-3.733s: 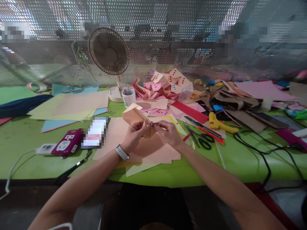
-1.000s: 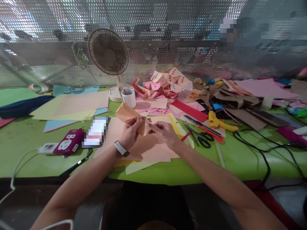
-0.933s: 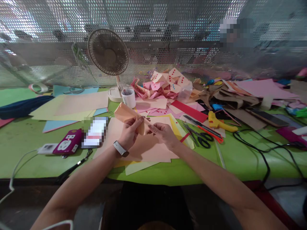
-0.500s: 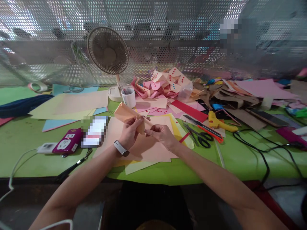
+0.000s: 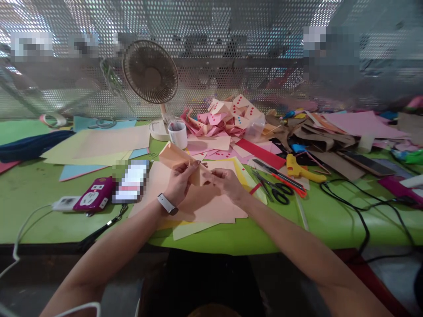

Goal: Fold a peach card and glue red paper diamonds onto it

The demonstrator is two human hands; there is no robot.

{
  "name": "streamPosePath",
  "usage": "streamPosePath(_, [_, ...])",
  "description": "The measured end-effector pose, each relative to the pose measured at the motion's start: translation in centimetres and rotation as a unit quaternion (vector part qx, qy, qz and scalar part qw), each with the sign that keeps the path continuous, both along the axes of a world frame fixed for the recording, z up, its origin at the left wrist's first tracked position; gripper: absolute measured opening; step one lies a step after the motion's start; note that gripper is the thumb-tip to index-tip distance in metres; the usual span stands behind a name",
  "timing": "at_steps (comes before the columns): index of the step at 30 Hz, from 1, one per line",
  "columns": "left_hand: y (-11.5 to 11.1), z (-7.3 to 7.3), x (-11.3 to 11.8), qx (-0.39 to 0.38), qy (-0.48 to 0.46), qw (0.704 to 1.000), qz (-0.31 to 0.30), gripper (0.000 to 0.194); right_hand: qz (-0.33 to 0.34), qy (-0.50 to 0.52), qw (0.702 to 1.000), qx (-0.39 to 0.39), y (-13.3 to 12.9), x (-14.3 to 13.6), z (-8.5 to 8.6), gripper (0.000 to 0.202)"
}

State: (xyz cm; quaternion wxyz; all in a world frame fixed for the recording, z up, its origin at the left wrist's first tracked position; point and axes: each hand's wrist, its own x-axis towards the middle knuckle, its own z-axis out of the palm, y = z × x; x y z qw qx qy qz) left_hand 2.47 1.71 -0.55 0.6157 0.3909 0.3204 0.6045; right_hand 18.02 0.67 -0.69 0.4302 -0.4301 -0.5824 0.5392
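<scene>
A folded peach paper piece [image 5: 172, 155] is up in front of me, over stacked peach sheets [image 5: 205, 207] on the green table [image 5: 264, 233]. My left hand [image 5: 179, 182], with a watch on its wrist, is closed on the paper's lower part. At the paper's right side, my right hand [image 5: 226, 182] pinches its edge between thumb and fingers. The fingertips of both hands are close together and partly cover the folds. Yellow and pale green sheets stick out from under the peach ones.
Behind the hands stand a white cup [image 5: 177, 134], a fan [image 5: 151, 72] and a heap of dotted paper pieces [image 5: 228, 114]. Scissors [image 5: 279, 191], a cutter [image 5: 280, 176] and a yellow glue gun [image 5: 302, 169] lie right; a phone [image 5: 131, 181] and purple device [image 5: 95, 193] left.
My right hand has shifted slightly at the paper's right edge, its fingers now a little higher. My left hand keeps its hold. The view has moved very slightly.
</scene>
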Motion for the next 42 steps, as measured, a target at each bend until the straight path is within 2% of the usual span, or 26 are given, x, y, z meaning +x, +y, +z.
streamPosePath(2, [-0.1, 0.0, 0.0, 0.002, 0.008, 1.000, -0.012, 0.028, -0.011, 0.023, 1.000, 0.018, -0.1, 0.1, 0.6, 0.038])
streamPosePath(7, [-0.2, 0.2, -0.1, -0.004, 0.008, 0.999, -0.034, 0.026, 0.017, 0.050, 0.997, 0.053, -0.3, 0.2, 1.3, 0.037])
streamPosePath(15, [0.1, -0.6, -0.2, -0.012, -0.001, 1.000, -0.011, 0.025, -0.010, 0.026, 0.999, 0.036, 0.3, 0.0, -0.2, 0.042])
streamPosePath(20, [0.4, -1.0, -0.2, -0.011, -0.008, 1.000, -0.012, 0.028, 0.046, -0.009, 0.999, -0.001, 0.4, -0.3, -1.0, 0.045])
streamPosePath(23, [0.4, -1.0, -0.2, -0.006, -0.011, 1.000, -0.003, 0.027, 0.052, -0.005, 0.999, 0.010, 0.6, -0.3, -1.2, 0.043])
streamPosePath(27, [0.2, -0.7, -0.2, -0.011, -0.018, 0.999, -0.025, 0.029, 0.003, -0.065, 0.995, 0.070, 0.9, 0.1, -1.4, 0.042])
streamPosePath(30, [-0.1, -0.2, -0.2, -0.013, -0.021, 0.998, -0.060, 0.028, -0.076, -0.144, 0.968, 0.192, 0.7, 0.3, -1.3, 0.038])
streamPosePath(33, [-0.2, 0.2, -0.3, -0.014, -0.019, 0.997, -0.079, 0.032, -0.125, -0.226, 0.915, 0.310, 0.4, 0.4, -1.1, 0.032])
streamPosePath(38, [0.3, 0.5, -0.9, -0.042, -0.033, 0.992, -0.113, 0.062, -0.114, -0.298, 0.858, 0.403, 0.3, 0.8, -1.0, 0.023])
streamPosePath(42, [0.3, 0.6, -1.3, -0.010, 0.019, 0.996, -0.087, 0.043, -0.096, -0.325, 0.831, 0.442, 0.2, 0.9, -0.9, 0.018])
